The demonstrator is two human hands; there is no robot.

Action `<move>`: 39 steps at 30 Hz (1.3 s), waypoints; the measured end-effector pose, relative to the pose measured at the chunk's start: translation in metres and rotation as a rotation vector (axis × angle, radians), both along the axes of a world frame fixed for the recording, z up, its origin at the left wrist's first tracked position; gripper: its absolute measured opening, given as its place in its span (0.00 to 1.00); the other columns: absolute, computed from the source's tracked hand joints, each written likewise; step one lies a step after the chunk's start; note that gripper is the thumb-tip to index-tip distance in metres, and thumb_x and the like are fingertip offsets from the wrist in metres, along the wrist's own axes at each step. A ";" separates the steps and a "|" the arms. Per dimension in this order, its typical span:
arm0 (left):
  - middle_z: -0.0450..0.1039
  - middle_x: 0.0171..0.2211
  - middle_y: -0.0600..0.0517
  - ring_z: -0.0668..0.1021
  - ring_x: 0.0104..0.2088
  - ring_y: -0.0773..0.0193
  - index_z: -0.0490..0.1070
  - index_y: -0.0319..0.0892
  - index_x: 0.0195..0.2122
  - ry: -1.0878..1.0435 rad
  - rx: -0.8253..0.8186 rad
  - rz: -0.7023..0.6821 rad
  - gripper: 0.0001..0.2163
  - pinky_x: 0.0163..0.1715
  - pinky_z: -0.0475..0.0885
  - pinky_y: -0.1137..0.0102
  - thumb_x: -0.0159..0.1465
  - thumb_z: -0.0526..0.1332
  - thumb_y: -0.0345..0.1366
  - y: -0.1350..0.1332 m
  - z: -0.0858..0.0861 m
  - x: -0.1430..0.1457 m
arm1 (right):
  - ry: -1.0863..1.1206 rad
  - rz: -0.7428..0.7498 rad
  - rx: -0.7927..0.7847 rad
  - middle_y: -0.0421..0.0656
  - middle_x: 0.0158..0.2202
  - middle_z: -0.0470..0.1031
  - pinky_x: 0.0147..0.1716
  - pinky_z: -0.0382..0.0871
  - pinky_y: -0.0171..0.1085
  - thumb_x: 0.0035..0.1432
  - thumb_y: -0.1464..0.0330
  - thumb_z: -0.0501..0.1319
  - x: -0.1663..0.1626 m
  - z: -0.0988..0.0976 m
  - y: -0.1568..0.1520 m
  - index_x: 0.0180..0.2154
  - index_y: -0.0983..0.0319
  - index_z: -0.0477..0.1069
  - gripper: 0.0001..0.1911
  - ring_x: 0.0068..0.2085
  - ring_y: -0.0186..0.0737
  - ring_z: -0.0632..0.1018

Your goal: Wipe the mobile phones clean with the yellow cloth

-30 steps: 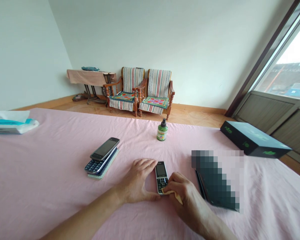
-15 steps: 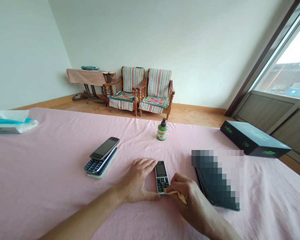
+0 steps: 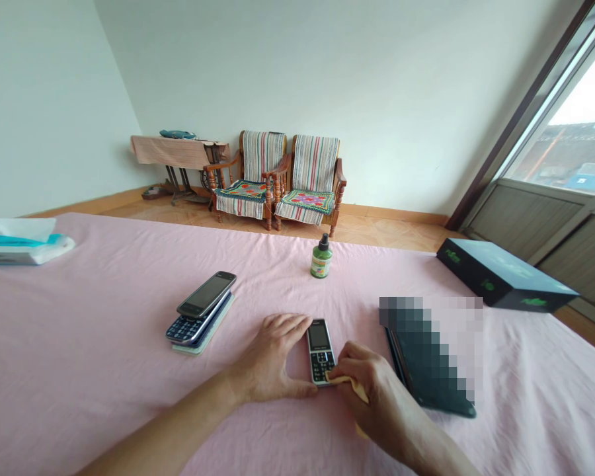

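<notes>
A keypad mobile phone point(image 3: 320, 340) with a dark screen and silver edge lies face up on the pink cloth. My left hand point(image 3: 272, 357) steadies it, fingertips at its top left corner and thumb at the bottom edge. In my right hand point(image 3: 369, 383) is a bunched yellow cloth point(image 3: 354, 385), pinched and pressed on the lower right keys. Left of my hands a touchscreen phone point(image 3: 207, 295) rests tilted on another keypad phone point(image 3: 186, 328), with a pale flat thing point(image 3: 201, 347) beneath. To the right sits a dark case point(image 3: 426, 370), partly pixelated.
Behind the phone stands a green spray bottle point(image 3: 321, 258) with a black top. A black box point(image 3: 500, 274) occupies the right side of the pink-covered surface point(image 3: 104, 284), and a tissue pack point(image 3: 24, 243) the left. Two wooden chairs point(image 3: 310, 175) stand beyond.
</notes>
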State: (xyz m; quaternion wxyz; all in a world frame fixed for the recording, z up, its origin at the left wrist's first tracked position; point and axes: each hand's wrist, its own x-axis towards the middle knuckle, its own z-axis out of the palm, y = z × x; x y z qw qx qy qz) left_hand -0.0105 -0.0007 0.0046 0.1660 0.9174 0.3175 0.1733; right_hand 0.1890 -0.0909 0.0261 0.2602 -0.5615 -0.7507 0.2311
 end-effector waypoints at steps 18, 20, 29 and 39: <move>0.63 0.60 0.43 0.65 0.59 0.45 0.59 0.41 0.61 -0.019 0.003 -0.001 0.47 0.59 0.58 0.54 0.42 0.74 0.52 0.002 -0.006 -0.001 | 0.018 0.010 0.003 0.41 0.30 0.68 0.33 0.60 0.33 0.49 0.85 0.54 -0.010 0.001 0.002 0.28 0.62 0.75 0.16 0.33 0.35 0.71; 0.63 0.60 0.42 0.65 0.59 0.46 0.59 0.40 0.61 -0.017 0.006 0.000 0.47 0.59 0.58 0.54 0.42 0.74 0.51 0.002 -0.006 -0.001 | 0.035 0.032 0.003 0.42 0.31 0.68 0.33 0.60 0.32 0.49 0.85 0.54 -0.014 0.001 0.002 0.29 0.62 0.75 0.17 0.34 0.35 0.71; 0.63 0.60 0.44 0.65 0.58 0.46 0.58 0.43 0.61 -0.050 0.009 -0.012 0.47 0.59 0.59 0.54 0.42 0.74 0.51 0.003 -0.008 -0.002 | 0.033 0.009 0.014 0.42 0.31 0.68 0.32 0.60 0.33 0.49 0.85 0.54 -0.014 -0.003 0.001 0.28 0.63 0.76 0.17 0.33 0.35 0.71; 0.63 0.60 0.43 0.65 0.59 0.46 0.58 0.43 0.62 -0.035 0.003 -0.006 0.47 0.59 0.58 0.54 0.42 0.74 0.52 0.002 -0.008 -0.002 | 0.047 0.021 0.010 0.41 0.31 0.68 0.33 0.60 0.32 0.48 0.86 0.54 -0.014 -0.001 0.002 0.28 0.63 0.75 0.17 0.34 0.34 0.71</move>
